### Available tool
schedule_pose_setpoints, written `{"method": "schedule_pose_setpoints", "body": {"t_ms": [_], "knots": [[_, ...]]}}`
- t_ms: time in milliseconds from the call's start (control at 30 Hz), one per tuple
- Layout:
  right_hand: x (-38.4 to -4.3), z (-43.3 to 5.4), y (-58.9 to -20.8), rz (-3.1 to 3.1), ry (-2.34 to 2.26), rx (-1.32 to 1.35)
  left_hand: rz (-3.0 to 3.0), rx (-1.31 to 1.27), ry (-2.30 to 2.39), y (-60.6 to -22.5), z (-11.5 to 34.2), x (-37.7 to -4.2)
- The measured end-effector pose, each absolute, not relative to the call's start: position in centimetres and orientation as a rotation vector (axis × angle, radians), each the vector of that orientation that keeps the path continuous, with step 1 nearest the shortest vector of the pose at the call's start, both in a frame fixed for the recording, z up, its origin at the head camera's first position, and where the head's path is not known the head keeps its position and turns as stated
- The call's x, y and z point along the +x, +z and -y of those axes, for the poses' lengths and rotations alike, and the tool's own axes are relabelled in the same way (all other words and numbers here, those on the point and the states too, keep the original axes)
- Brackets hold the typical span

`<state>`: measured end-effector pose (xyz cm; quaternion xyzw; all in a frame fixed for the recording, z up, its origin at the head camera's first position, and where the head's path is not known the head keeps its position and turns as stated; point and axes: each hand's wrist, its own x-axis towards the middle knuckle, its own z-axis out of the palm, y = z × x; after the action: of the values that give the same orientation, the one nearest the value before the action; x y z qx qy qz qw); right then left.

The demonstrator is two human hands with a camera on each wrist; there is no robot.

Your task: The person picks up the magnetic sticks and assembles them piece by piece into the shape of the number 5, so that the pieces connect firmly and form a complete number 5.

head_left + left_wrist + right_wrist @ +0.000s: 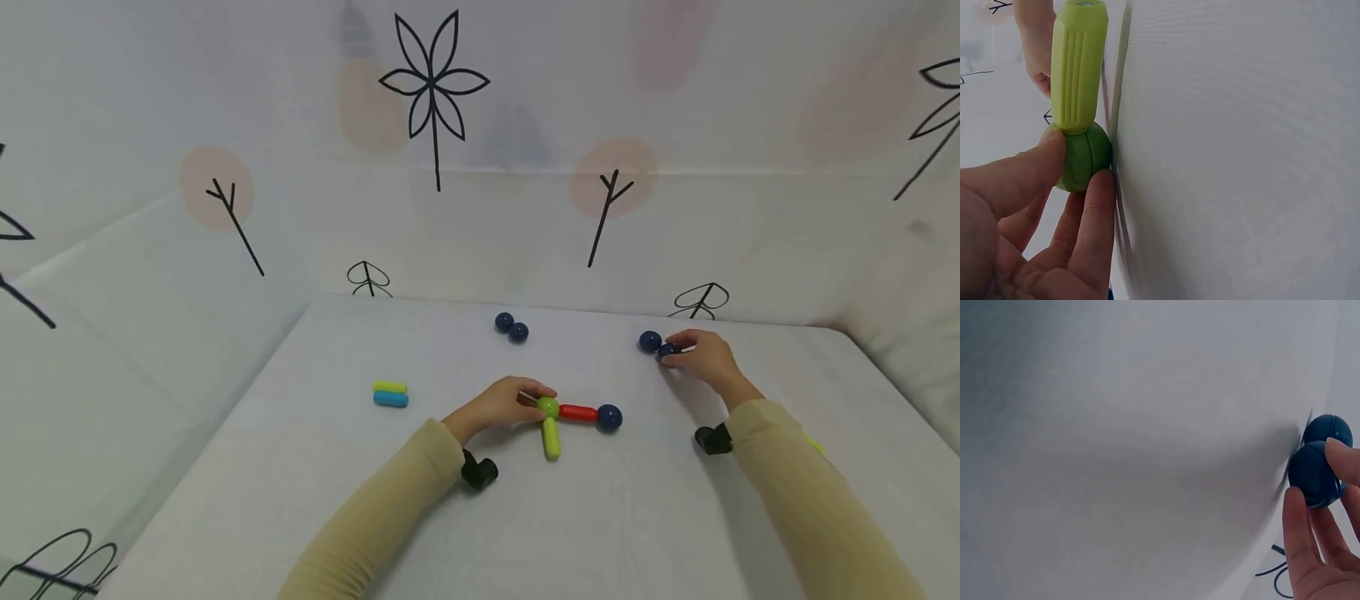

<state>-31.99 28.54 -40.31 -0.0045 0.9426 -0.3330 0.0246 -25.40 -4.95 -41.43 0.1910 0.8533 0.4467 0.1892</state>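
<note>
My left hand pinches a green ball between thumb and fingers near the middle of the table. From that ball a yellow-green stick points toward me, and a red stick runs right to a dark blue ball. Farther back on the right, my right hand holds a second dark blue ball by thumb and fingertips. Another dark blue ball sits right beside it. In the left wrist view the yellow-green stick stands out from the green ball, with thumb and fingers around it.
Two dark blue balls lie together at the back of the white table. On the left a yellow-green stick lies alongside a blue stick. Something yellow-green peeks out behind the right sleeve. A patterned cloth hangs behind the table.
</note>
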Motion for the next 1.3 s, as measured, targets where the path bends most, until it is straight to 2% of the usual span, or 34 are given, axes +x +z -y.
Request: {"method": "schedule_pose_setpoints", "body": {"t_ms": [333, 800, 1300], "knots": [[-30.4, -28.9, -40.0, -2.903, -0.99, -0.114, -2.415, 0.521, 1.226, -41.4, 4.7, -25.3], [-26.7, -26.7, -39.0, -2.929, -1.04, -0.168, -2.406, 0.502, 1.246, -41.4, 4.9, -25.2], [-23.5, -23.8, -38.3, -2.88, -1.149, -0.369, -2.422, 0.514, 1.223, -41.1, 4.8, -25.1]]}}
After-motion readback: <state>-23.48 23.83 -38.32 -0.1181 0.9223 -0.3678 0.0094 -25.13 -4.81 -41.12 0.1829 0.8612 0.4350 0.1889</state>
